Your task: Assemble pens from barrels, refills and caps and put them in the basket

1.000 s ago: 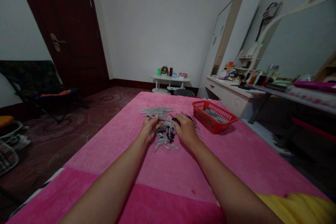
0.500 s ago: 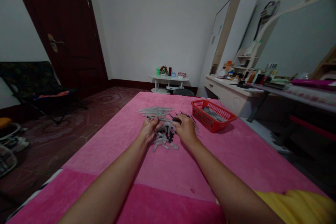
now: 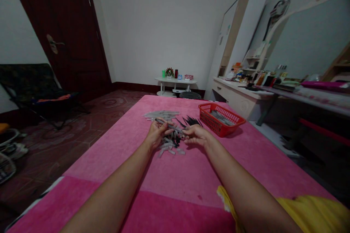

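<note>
Between my two hands is a slim grey pen (image 3: 172, 127), slanting down to the right, with a dark left end. My left hand (image 3: 155, 134) is closed around its left part. The fingertips of my right hand (image 3: 198, 135) pinch its right end. Under and in front of the hands lies a loose pile of pale pen caps (image 3: 164, 149) and small black pieces (image 3: 177, 141). Behind my left hand, several pale pen barrels (image 3: 161, 114) lie side by side. Thin black sticks (image 3: 193, 120), looking like refills, fan out behind my right hand.
A red plastic basket (image 3: 218, 130) holding several grey pens (image 3: 222, 116) stands to the right on the pink cloth (image 3: 109, 156). Yellow fabric (image 3: 308, 211) is at the lower right. A dressing table (image 3: 240, 94) stands beyond on the right, a folding chair (image 3: 35, 83) on the left.
My right hand has turned and opened out, its fingertips now on the pen's right end. The pen tilts more down to the right. More of the black sticks shows.
</note>
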`<state>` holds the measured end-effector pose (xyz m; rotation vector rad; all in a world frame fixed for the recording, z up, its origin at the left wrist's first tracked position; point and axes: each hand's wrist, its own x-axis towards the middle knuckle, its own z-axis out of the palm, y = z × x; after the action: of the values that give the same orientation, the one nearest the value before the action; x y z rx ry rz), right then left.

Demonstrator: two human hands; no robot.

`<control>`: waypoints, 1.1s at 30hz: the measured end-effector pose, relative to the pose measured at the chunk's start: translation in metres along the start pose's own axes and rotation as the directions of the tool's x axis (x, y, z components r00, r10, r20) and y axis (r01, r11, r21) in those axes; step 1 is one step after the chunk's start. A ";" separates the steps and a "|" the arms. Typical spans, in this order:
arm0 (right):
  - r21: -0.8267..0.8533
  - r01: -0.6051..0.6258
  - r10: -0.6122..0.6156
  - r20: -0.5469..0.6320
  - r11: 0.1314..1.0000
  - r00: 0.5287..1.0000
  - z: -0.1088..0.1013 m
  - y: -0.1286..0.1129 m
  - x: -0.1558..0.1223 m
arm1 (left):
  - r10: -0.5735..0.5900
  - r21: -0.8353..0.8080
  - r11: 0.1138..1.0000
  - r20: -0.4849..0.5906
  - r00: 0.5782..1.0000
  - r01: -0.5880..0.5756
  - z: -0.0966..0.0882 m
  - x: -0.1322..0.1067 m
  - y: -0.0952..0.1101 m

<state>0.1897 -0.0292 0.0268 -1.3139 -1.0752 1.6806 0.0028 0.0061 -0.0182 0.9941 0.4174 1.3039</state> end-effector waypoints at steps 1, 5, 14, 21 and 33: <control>0.009 -0.016 0.016 0.031 1.000 0.999 -0.002 0.000 0.000 | -0.004 0.001 1.000 0.000 1.000 0.004 0.000 0.000 0.000; -0.093 0.089 -0.096 -0.076 0.992 0.992 0.003 0.000 0.002 | 0.011 0.008 1.000 -0.056 0.998 -0.011 0.000 0.004 -0.003; -0.793 0.295 -0.651 -0.161 0.533 0.742 0.023 0.002 0.000 | 0.045 -0.002 0.999 -0.150 0.988 -0.046 -0.004 0.006 -0.006; -0.632 0.262 -0.464 -0.176 0.730 0.868 0.017 0.010 0.014 | 0.062 0.078 0.996 -0.141 0.988 -0.051 -0.002 0.006 -0.006; -0.827 -0.308 -0.825 -0.537 0.471 0.179 -0.095 -0.046 -0.055 | 0.287 0.407 0.906 -0.392 0.874 -0.115 -0.035 0.015 -0.007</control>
<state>0.2962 -0.0459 0.0772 -2.0210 -1.1447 -0.4745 -0.0148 0.0335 -0.0390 1.0690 0.9643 1.6940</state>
